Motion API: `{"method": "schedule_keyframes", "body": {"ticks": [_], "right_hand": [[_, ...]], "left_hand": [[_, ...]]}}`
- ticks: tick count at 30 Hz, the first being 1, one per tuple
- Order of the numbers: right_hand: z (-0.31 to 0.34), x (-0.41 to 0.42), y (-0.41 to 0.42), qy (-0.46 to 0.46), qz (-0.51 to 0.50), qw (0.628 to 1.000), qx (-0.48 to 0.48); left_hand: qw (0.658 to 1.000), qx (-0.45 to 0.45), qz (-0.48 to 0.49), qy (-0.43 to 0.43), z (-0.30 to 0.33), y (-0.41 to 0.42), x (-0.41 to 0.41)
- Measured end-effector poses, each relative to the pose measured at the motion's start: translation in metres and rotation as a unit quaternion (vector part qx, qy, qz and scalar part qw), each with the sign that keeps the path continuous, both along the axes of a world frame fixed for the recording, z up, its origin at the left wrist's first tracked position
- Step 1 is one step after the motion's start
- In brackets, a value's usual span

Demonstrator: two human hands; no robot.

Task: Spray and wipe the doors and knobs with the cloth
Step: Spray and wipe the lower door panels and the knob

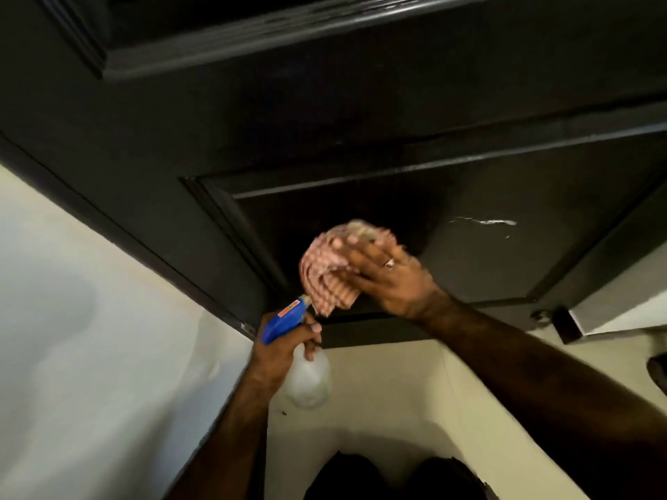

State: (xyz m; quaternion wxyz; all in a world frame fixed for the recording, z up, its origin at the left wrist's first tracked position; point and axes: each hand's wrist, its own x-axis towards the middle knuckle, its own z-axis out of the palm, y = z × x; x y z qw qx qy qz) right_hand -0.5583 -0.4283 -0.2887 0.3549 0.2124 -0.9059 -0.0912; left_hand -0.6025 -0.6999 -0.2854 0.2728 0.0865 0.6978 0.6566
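A dark panelled door (361,113) fills the upper view. My right hand (393,279) presses a bunched pink checked cloth (328,272) flat against the door's lower recessed panel; the hand and cloth are blurred. My left hand (285,344) grips a spray bottle (306,377) with a blue trigger head and a clear body, held just below the cloth near the door's bottom edge. A white streak (483,222) marks the panel to the right of the cloth. No knob is in view.
A white wall (90,337) runs along the left of the door. Cream floor (389,402) lies below. A small metal fitting (541,315) sits at the door's lower right corner beside a light surface (620,304). My dark-clad knees (393,478) show at the bottom.
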Motion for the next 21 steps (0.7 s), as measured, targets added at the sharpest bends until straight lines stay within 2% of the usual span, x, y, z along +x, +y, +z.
{"method": "schedule_keyframes", "body": {"ticks": [2, 5, 9, 12, 14, 15, 18, 19, 21], "right_hand": [[-0.031, 0.017, 0.018, -0.073, 0.022, 0.995, 0.067], [-0.050, 0.057, 0.071, -0.110, 0.000, 0.991, 0.080], [0.007, 0.089, 0.118, -0.010, -0.071, 0.997, 0.020], [0.063, 0.058, 0.093, 0.106, -0.112, 0.986, -0.070], [0.071, 0.028, 0.057, 0.145, -0.093, 0.978, -0.122], [0.067, 0.015, 0.040, 0.138, -0.075, 0.981, -0.118], [0.036, 0.017, 0.026, 0.042, -0.004, 0.999, -0.023], [0.031, 0.029, 0.037, 0.026, -0.005, 1.000, -0.011], [0.025, 0.055, 0.067, 0.034, -0.071, 0.996, -0.049]], "left_hand": [[1.000, -0.002, -0.009, 0.007, 0.007, -0.002, 0.003], [1.000, -0.004, -0.009, -0.003, 0.008, 0.000, 0.006], [0.999, -0.002, -0.048, -0.008, 0.003, 0.011, 0.006], [0.999, 0.016, -0.048, -0.008, 0.002, 0.021, 0.011], [0.999, 0.030, -0.042, -0.002, 0.007, 0.026, 0.013], [0.999, 0.036, -0.038, 0.005, 0.010, 0.028, 0.013], [0.997, 0.069, -0.028, 0.022, 0.026, 0.034, 0.008], [0.996, 0.080, -0.026, 0.024, 0.034, 0.035, 0.006], [0.995, 0.092, -0.021, 0.035, 0.048, 0.037, 0.001]]}}
